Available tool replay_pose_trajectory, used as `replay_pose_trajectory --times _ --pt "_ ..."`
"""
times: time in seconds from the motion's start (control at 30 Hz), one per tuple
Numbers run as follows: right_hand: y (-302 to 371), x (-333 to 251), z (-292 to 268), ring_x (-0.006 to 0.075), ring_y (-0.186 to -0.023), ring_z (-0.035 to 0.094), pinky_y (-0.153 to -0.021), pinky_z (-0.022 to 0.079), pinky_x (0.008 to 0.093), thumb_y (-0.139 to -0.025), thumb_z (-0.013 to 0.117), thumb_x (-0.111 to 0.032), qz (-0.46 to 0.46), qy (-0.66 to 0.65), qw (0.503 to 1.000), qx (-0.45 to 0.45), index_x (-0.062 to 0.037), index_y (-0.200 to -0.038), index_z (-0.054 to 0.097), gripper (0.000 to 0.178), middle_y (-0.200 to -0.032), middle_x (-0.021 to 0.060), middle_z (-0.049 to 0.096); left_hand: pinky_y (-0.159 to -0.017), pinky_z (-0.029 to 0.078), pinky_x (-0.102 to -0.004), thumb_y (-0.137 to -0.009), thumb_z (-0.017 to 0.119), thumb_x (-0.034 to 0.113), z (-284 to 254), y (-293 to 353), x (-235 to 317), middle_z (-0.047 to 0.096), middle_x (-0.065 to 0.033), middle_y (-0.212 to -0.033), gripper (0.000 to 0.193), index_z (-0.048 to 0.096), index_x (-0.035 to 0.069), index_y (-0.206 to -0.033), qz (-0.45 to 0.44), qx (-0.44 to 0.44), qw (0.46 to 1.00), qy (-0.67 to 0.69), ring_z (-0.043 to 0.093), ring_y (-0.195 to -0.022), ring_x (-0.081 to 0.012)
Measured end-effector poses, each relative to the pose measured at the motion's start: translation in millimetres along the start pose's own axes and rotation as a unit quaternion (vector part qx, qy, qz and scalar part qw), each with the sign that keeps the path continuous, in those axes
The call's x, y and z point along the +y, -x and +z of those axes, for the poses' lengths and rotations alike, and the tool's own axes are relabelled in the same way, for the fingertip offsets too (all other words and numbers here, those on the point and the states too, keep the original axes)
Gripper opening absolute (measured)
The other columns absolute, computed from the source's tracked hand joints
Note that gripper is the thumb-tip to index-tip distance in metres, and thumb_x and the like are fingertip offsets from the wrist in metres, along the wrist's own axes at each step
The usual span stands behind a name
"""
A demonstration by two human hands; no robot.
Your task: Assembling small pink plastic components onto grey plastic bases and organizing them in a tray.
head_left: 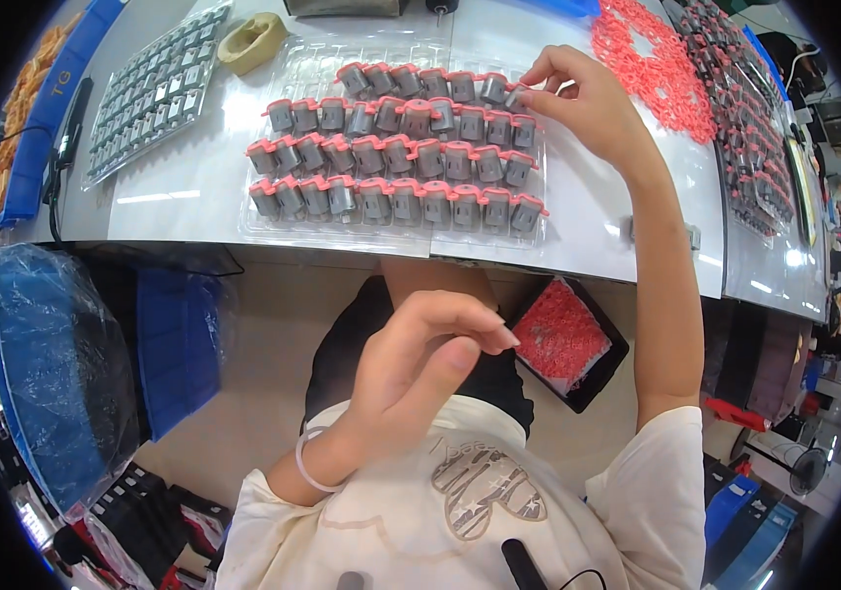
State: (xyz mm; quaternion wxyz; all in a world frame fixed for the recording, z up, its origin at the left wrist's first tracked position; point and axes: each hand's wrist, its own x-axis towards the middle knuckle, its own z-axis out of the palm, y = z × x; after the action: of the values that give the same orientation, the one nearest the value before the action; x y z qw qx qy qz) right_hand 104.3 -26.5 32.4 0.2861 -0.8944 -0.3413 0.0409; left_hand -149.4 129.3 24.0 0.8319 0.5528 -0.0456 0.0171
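Observation:
My right hand (583,103) reaches over the far right corner of a clear plastic tray (322,238). Its thumb and fingers pinch a small grey cylindrical part (515,97) at the end of the farthest row; the fingertips partly hide that part. Rows of similar grey cylinders with red caps (406,205) fill the tray, slightly tilted and close together. My left hand (411,369) hovers above my lap, in front of the table edge. Its fingers are bent, the thumb stands apart from them, and nothing shows between them.
Loose red plastic pieces (652,74) lie on the table at the far right, beside more capped parts (750,147). A tray of grey parts (160,88) and a tape roll (251,44) lie on the left. Below the table edge sits a black box of red pieces (566,339).

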Motion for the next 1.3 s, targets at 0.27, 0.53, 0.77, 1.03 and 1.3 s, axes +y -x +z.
replay_pose_trajectory --times 0.27,0.53,0.77,1.03,1.3 --pt "62 6 -35 0.0204 -0.101 0.056 -0.086 0.043 0.0305 -0.085 0.060 -0.013 -0.135 0.071 0.984 0.097 -0.0072 -0.113 0.061 0.028 -0.106 0.0060 0.059 -0.079 0.047 -0.0276 -0.093 0.051 0.005 34 -50 -16 0.059 -0.0116 -0.100 0.015 0.054 -0.004 -0.105 0.046 -0.146 0.970 -0.190 0.059 -0.087 -0.0154" --pt "166 20 -57 0.0224 -0.101 0.056 -0.090 0.042 0.0322 -0.082 0.056 0.000 0.066 0.054 0.992 0.097 -0.0024 -0.108 0.064 0.028 -0.111 0.0102 0.059 -0.082 0.043 -0.0375 -0.081 0.064 0.014 97 -123 -69 0.054 -0.0141 -0.102 0.029 0.055 -0.002 -0.103 0.208 -0.075 0.812 -0.540 0.051 -0.094 -0.0300" --pt "188 21 -41 0.0259 -0.098 0.054 -0.088 0.039 0.0357 -0.076 0.060 -0.002 0.038 0.122 0.982 0.136 -0.0096 -0.108 0.066 0.034 -0.109 0.0080 0.059 -0.081 0.043 -0.0376 -0.078 0.065 0.012 104 -129 -91 0.055 -0.0132 -0.099 0.031 0.052 -0.001 -0.102 0.231 -0.096 0.797 -0.550 0.051 -0.093 -0.0297" --pt "176 15 -53 0.0246 -0.102 0.053 -0.089 0.040 0.0350 -0.074 0.059 0.002 0.036 0.095 0.987 0.122 -0.0067 -0.109 0.065 0.036 -0.113 0.0095 0.060 -0.069 0.052 -0.0279 -0.083 0.063 -0.002 78 -99 -51 0.061 -0.0126 -0.101 0.024 0.050 -0.001 -0.103 -0.009 -0.058 0.992 -0.113 0.064 -0.085 -0.0213" --pt "48 77 -110 0.0153 -0.085 0.059 -0.078 0.046 0.0277 -0.085 0.059 -0.007 0.019 0.046 0.996 0.073 -0.0043 -0.109 0.063 0.025 -0.100 0.0064 0.065 -0.071 0.055 -0.0295 -0.078 0.067 -0.006 22 -40 -18 0.063 -0.0174 -0.100 0.034 0.056 -0.003 -0.110 -0.220 -0.129 0.962 0.102 0.065 -0.084 -0.0204"
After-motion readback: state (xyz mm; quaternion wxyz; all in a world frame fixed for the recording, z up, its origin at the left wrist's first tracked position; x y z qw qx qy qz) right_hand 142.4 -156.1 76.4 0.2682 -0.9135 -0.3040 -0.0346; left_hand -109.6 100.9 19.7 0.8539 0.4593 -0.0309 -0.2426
